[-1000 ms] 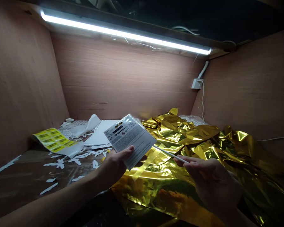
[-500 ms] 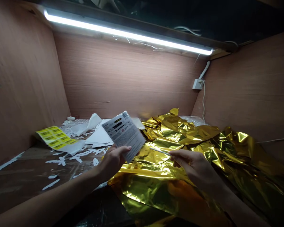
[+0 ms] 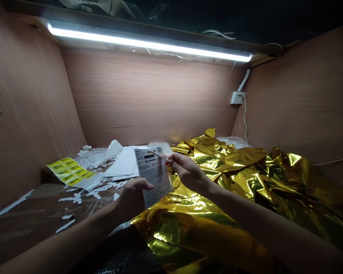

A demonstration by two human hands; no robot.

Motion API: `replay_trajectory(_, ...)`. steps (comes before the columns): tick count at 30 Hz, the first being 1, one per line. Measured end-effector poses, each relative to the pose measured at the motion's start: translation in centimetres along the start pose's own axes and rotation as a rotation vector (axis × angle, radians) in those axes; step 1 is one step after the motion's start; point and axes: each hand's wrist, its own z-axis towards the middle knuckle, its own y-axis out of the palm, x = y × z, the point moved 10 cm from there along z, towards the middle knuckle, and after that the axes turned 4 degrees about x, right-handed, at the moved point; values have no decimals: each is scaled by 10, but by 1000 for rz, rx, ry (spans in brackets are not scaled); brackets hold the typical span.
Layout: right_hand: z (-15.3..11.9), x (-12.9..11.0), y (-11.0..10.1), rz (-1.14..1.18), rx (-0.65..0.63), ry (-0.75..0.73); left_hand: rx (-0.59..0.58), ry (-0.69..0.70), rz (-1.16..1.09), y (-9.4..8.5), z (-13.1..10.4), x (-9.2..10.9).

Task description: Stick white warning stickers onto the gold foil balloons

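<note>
My left hand (image 3: 134, 194) holds a flat printed package (image 3: 156, 182) by its lower left side, thumb over the front. The package stands tilted, with small print, a barcode and a hang slot near its top. A thin whitish stick (image 3: 159, 155) is pinched in my right hand (image 3: 178, 165), its tip over the package's top near the slot. Whether the tip touches the package, I cannot tell. Shiny gold foil (image 3: 228, 156) lies heaped below and to the right of both hands.
At the left lie a sheet of yellow labels (image 3: 71, 171), white cards (image 3: 121, 163) and scattered white paper strips (image 3: 77, 198). Wooden panels enclose the back and sides. A lit tube (image 3: 148, 45) hangs above; a white socket box (image 3: 237, 97) with a cable is at the right.
My right hand has moved left and up, bringing the stick over the package. The package has turned more upright and sits slightly lower in view. The view has shifted a little.
</note>
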Motion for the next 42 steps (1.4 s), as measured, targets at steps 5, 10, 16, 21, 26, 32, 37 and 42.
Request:
replay_trajectory(5,-3,7,22,82,-36,43,-79,30,60,-1,0,2)
replay_trajectory(10,-5,9,17,103,1,101,-20,31,-15,-9,4,7)
replay_trajectory(16,-42,-20,-5,-129,61,-2,32,31,-146,-15,9,17)
replay_trajectory(21,-82,-56,35,-461,-184,-414,47,130,-197,-20,14,31)
replay_trajectory(26,-83,-40,55,-552,-272,-437,68,129,-177,-22,15,30)
replay_trajectory(32,-78,-28,64,-605,-320,-367,46,82,-197,-16,13,24)
replay_trajectory(37,-78,-31,72,-604,-325,-356,-25,86,-180,-12,11,23)
replay_trajectory(42,-83,-52,71,-508,-291,-461,-83,88,-149,-10,12,24)
